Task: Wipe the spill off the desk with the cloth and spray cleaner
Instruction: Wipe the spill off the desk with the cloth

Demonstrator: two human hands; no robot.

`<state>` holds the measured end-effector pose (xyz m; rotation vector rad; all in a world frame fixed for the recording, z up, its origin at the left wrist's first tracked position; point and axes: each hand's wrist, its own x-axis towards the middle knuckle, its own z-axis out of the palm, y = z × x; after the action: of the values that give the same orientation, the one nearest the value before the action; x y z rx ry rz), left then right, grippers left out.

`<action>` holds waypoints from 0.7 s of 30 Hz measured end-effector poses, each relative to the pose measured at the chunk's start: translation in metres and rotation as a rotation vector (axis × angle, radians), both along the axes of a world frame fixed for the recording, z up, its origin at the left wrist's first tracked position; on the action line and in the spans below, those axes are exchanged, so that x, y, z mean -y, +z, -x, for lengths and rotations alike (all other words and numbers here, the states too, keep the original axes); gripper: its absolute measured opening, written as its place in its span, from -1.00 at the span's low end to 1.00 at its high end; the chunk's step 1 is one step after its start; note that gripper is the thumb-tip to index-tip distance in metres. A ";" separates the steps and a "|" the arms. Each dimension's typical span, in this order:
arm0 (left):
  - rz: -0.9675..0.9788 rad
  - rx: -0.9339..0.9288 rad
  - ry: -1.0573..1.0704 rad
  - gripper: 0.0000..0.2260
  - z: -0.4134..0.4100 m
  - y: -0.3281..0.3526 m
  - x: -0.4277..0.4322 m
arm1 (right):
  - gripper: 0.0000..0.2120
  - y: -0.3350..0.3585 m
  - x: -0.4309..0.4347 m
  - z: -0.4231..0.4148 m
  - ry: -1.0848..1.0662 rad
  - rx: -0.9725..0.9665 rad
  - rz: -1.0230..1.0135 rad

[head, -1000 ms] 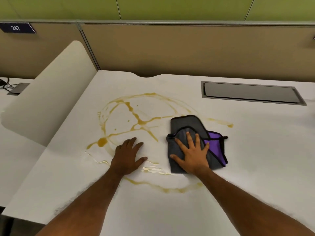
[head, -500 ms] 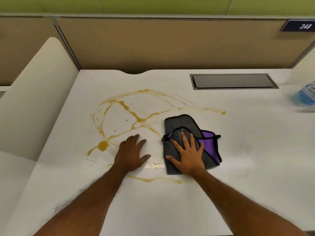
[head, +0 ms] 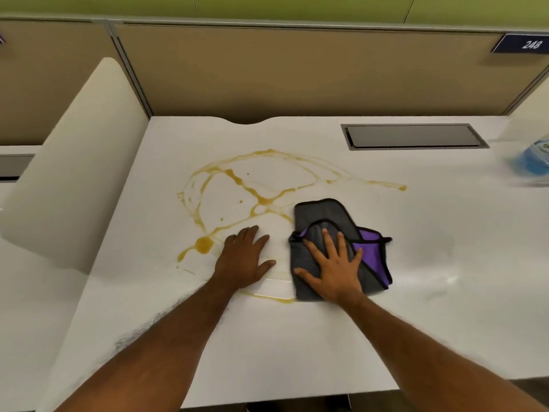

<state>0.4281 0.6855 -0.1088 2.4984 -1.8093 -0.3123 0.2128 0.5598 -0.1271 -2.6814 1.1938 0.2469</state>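
Both hands lie flat and spread: right hand (head: 335, 269) presses the cloth (head: 320, 212); left hand (head: 242, 263), bare at six o'clock of the spill (head: 261, 200), could smear it.

On the white desk (head: 297, 346), the right hand (head: 335, 270) presses flat, fingers spread, on a folded grey and purple cloth (head: 332, 221) at frame centre. Just left of it, the left hand (head: 242, 260) rests flat on the desktop at the lower edge of an amber spill (head: 258, 197). A blurred blue bottle (head: 531, 159) stands at the right edge, near a grey cable hatch (head: 413, 136).
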 end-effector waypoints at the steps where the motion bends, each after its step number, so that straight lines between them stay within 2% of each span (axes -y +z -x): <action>1: 0.010 0.000 -0.003 -0.37 -0.004 0.000 -0.005 | -0.27 -0.003 -0.009 0.002 0.088 0.006 0.007; 3: 0.032 0.008 0.004 -0.37 -0.015 0.000 -0.017 | -0.32 -0.008 -0.014 0.024 0.234 0.042 0.040; 5: 0.052 0.021 0.016 -0.34 -0.026 0.000 -0.031 | -0.34 -0.007 -0.002 0.050 0.278 0.042 0.067; 8: 0.064 0.017 0.046 -0.26 -0.041 -0.002 -0.056 | -0.29 0.000 0.013 0.046 0.089 -0.009 0.054; 11: 0.023 0.023 0.081 -0.22 -0.049 -0.004 -0.075 | -0.24 0.002 -0.002 -0.004 -0.071 -0.003 0.025; 14: 0.000 0.030 0.088 -0.23 -0.053 -0.003 -0.083 | -0.24 -0.001 -0.029 -0.027 0.072 0.003 0.003; 18: 0.053 0.034 0.059 -0.30 -0.054 -0.001 -0.081 | -0.32 -0.006 -0.032 0.008 0.291 0.083 0.046; 21: 0.044 0.023 0.006 -0.32 -0.045 -0.003 -0.071 | -0.29 -0.004 -0.012 0.021 0.210 0.072 0.052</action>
<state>0.4733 0.7566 -0.1117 2.4878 -1.7960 -0.2414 0.1914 0.5715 -0.1307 -2.8363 0.9110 0.1505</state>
